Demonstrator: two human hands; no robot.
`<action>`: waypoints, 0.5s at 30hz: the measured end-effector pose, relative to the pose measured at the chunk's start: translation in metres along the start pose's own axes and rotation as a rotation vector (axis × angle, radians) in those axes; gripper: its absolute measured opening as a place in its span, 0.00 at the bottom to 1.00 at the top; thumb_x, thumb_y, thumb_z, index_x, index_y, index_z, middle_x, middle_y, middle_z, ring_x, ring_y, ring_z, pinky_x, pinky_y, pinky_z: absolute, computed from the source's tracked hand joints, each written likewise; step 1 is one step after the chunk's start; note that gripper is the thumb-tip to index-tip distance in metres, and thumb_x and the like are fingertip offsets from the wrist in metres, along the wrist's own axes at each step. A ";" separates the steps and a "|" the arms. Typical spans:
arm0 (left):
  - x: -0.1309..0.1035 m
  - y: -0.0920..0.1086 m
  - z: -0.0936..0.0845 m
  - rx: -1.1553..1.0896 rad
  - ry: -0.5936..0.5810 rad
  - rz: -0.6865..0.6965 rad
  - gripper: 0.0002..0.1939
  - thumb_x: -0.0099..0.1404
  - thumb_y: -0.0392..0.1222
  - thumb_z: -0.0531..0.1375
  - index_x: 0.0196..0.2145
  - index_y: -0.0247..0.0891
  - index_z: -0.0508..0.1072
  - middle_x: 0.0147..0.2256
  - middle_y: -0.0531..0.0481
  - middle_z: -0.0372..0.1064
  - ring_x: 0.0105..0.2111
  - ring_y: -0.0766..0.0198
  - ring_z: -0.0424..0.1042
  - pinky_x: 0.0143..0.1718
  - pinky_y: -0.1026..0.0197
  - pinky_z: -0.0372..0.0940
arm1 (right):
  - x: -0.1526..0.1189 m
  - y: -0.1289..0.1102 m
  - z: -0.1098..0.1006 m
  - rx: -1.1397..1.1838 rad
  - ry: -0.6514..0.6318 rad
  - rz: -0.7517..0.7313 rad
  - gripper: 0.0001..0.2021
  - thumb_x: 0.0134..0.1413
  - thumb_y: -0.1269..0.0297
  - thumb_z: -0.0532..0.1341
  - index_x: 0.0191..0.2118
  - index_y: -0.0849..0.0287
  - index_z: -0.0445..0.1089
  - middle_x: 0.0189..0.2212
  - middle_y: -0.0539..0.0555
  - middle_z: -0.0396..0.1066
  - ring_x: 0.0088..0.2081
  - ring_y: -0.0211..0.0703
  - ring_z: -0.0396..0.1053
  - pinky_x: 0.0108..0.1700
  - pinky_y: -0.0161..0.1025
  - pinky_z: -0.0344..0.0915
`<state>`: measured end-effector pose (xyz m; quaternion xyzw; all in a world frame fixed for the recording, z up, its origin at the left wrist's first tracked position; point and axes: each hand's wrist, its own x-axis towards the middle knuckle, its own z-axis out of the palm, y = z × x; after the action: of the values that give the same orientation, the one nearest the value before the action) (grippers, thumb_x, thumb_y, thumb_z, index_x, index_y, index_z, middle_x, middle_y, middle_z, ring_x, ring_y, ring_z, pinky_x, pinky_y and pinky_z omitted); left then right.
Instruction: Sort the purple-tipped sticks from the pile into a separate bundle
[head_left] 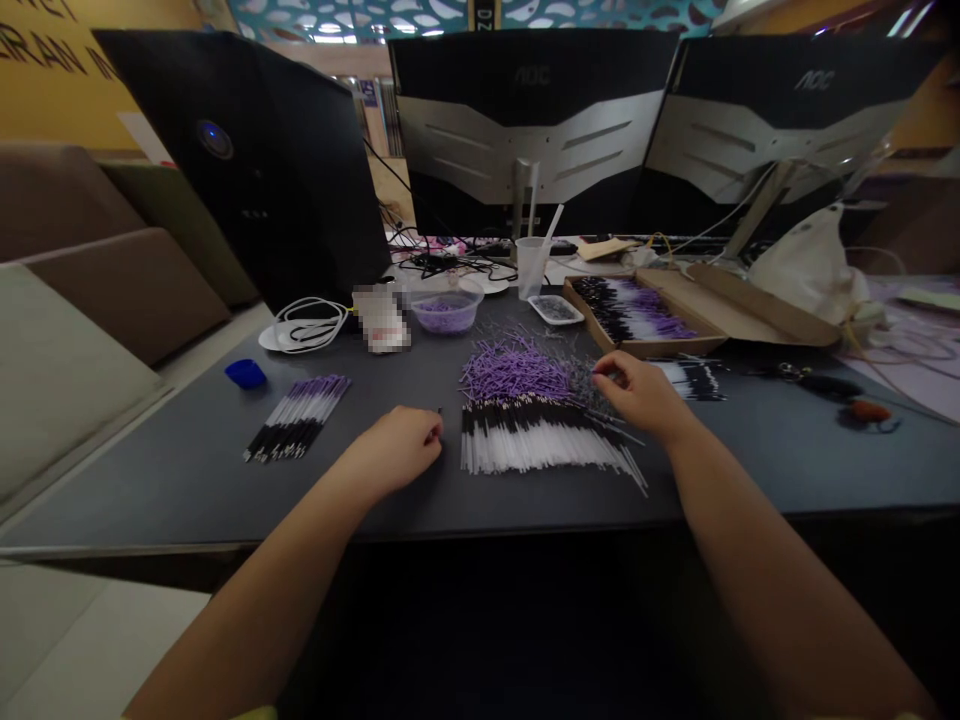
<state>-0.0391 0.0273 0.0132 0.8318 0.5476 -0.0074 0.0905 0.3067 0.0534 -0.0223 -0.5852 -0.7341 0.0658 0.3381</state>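
Observation:
My left hand (401, 445) is closed just left of a row of clear sticks with black ends (525, 445). A thin black-tipped stick (440, 411) pokes up from its fingers, mostly hidden by the hand. Thumb and fingers of my right hand (641, 392) are pinched together at the edge of a heap of small grey, see-through pieces (585, 378); whatever is between the fingertips is too small to make out. A pile of short purple tubes (514, 368) lies behind the row of sticks. Left of my left hand, assembled sticks (300, 418) in purple, clear and black lie side by side.
Behind stand a tub of purple tubes (446, 312), a small white tray (555, 310), a plastic cup (530, 268) and a cardboard box of sticks (637, 345). A blue cap (245, 374) and white cable (311, 325) lie left. Monitors (532, 110) and a computer tower (255, 170) back the desk.

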 end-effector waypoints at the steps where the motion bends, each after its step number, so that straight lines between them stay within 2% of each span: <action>1: 0.000 0.001 0.000 -0.003 0.020 0.007 0.10 0.60 0.37 0.51 0.29 0.39 0.73 0.29 0.47 0.73 0.29 0.60 0.70 0.29 0.61 0.59 | 0.000 0.000 0.001 0.035 0.013 0.016 0.06 0.54 0.62 0.58 0.36 0.58 0.68 0.29 0.53 0.72 0.26 0.40 0.67 0.32 0.39 0.62; 6: 0.000 0.004 0.000 -0.055 0.136 0.073 0.13 0.62 0.40 0.51 0.38 0.40 0.75 0.34 0.47 0.74 0.34 0.60 0.72 0.37 0.61 0.63 | -0.001 -0.002 0.009 0.270 0.068 0.061 0.09 0.52 0.61 0.60 0.38 0.58 0.66 0.29 0.53 0.71 0.30 0.44 0.72 0.35 0.42 0.68; 9: 0.000 0.007 0.001 -0.083 0.196 0.114 0.14 0.65 0.44 0.52 0.43 0.41 0.74 0.37 0.47 0.74 0.36 0.59 0.72 0.39 0.60 0.63 | -0.003 -0.011 0.008 0.408 0.045 0.099 0.10 0.52 0.60 0.62 0.39 0.58 0.67 0.31 0.54 0.72 0.33 0.45 0.74 0.39 0.46 0.71; 12: 0.000 0.013 0.003 -0.059 0.302 0.201 0.15 0.69 0.44 0.49 0.43 0.39 0.73 0.38 0.46 0.73 0.38 0.59 0.70 0.41 0.59 0.63 | -0.007 -0.029 0.006 0.583 -0.010 0.130 0.10 0.50 0.58 0.64 0.35 0.57 0.69 0.31 0.54 0.74 0.35 0.46 0.75 0.43 0.47 0.71; 15: 0.000 0.020 0.008 -0.021 0.466 0.315 0.14 0.70 0.41 0.48 0.39 0.37 0.72 0.40 0.43 0.70 0.40 0.59 0.68 0.43 0.58 0.61 | -0.015 -0.056 0.009 0.828 -0.069 0.194 0.12 0.47 0.55 0.67 0.33 0.57 0.71 0.31 0.54 0.75 0.35 0.45 0.75 0.41 0.46 0.73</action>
<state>-0.0200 0.0180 0.0085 0.8850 0.4175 0.2040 -0.0294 0.2571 0.0256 -0.0075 -0.4637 -0.5981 0.4064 0.5120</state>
